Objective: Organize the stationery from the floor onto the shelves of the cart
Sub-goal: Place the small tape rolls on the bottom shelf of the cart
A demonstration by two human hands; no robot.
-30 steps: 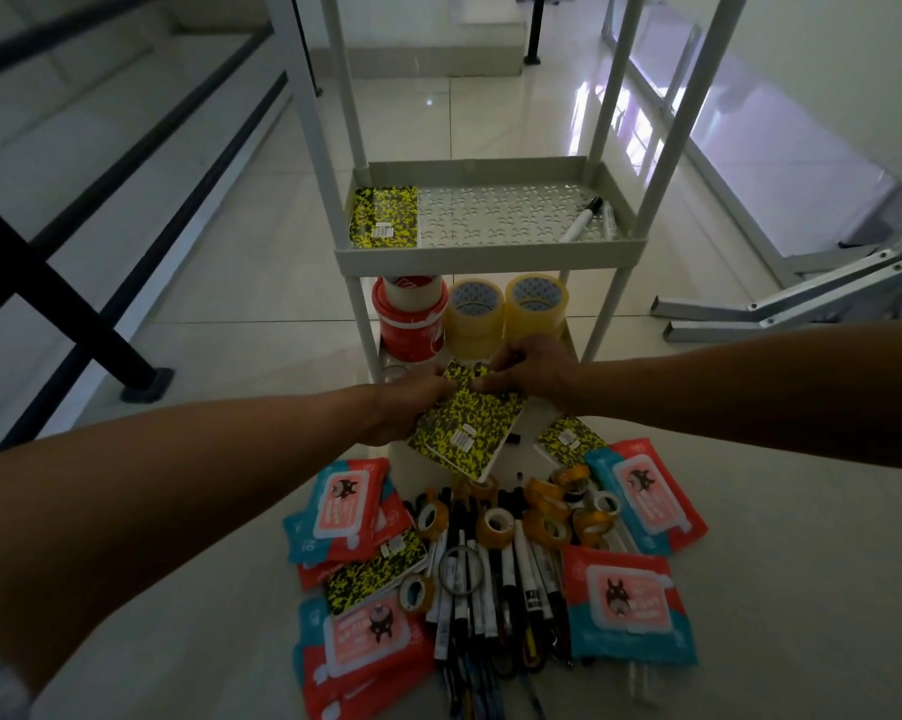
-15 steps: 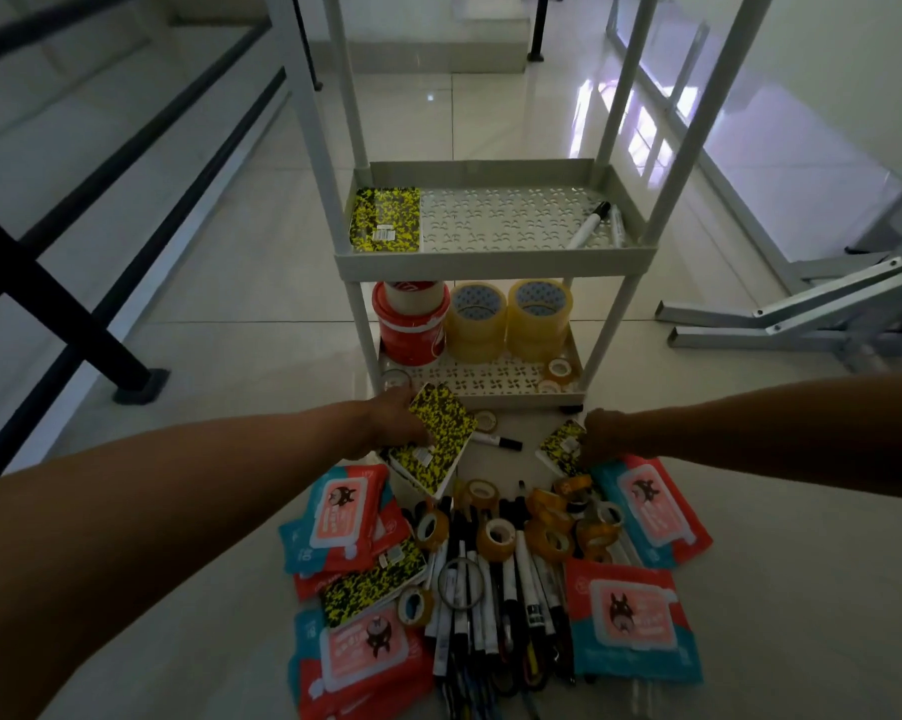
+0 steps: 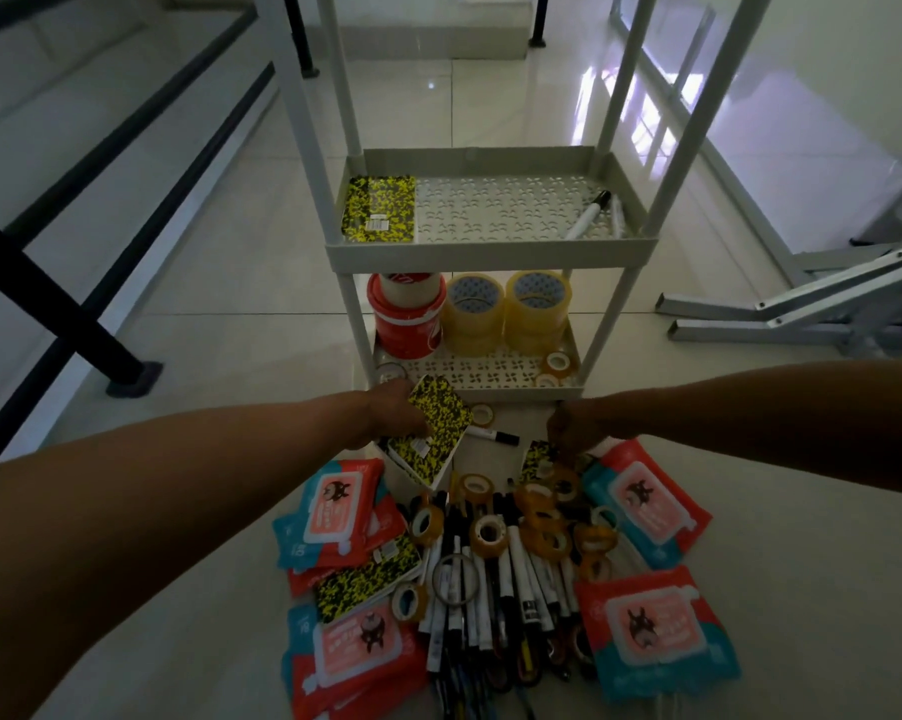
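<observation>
At frame centre the left hand (image 3: 391,415) clutches a stack of yellow-black notebooks (image 3: 430,433), tilted up, probably for shelving beside the notebook on the cart (image 3: 490,249). The right hand (image 3: 576,433) pinches at another small notebook (image 3: 534,459) on the floor pile; its grip is unclear.

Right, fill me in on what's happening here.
A person is sorting stationery from the floor onto a white cart. The left hand holds a stack of yellow-and-black notebooks just in front of the bottom shelf, while the right hand reaches down to another notebook in the pile. One notebook and a marker already sit on the middle shelf, with big tape rolls below. Markers, small tape rolls and wipe packs remain on the floor.
</observation>
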